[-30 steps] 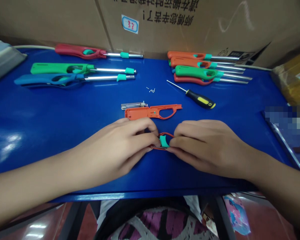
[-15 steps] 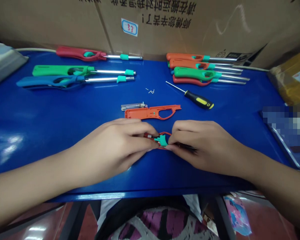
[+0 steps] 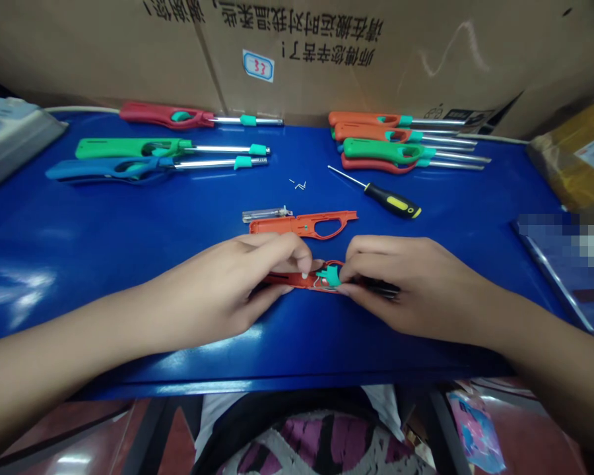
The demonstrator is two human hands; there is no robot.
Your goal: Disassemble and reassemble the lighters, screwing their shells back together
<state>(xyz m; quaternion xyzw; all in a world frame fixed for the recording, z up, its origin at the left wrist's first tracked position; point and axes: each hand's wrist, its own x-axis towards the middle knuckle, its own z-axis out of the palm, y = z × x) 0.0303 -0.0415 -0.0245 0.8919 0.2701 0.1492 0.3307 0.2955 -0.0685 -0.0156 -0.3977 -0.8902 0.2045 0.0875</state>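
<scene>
Between my hands lies an orange lighter half-shell (image 3: 304, 280), its inside facing up. A teal trigger (image 3: 330, 276) and a thin pale wire sit in it. My left hand (image 3: 247, 280) grips the shell's handle end, thumb along the near edge, with a bent finger over the cavity. My right hand (image 3: 391, 277) is closed at the other end, fingertips at the trigger; the metal tube shows partly under the palm. Just beyond lie the other orange half-shell (image 3: 277, 227) and a clear fuel tank (image 3: 264, 214).
A black and yellow screwdriver (image 3: 393, 200) and small screws (image 3: 299, 185) lie farther back. Several long lighters, including a blue one (image 3: 113, 169) at left and a green one (image 3: 376, 149) at right, rest before a cardboard box (image 3: 307, 86). A taped parcel (image 3: 574, 158) stands at right.
My left fingers have lifted and curled back from the trigger area, uncovering more of the shell's inside. The shell and trigger sit slightly farther right. My right hand keeps its hold.
</scene>
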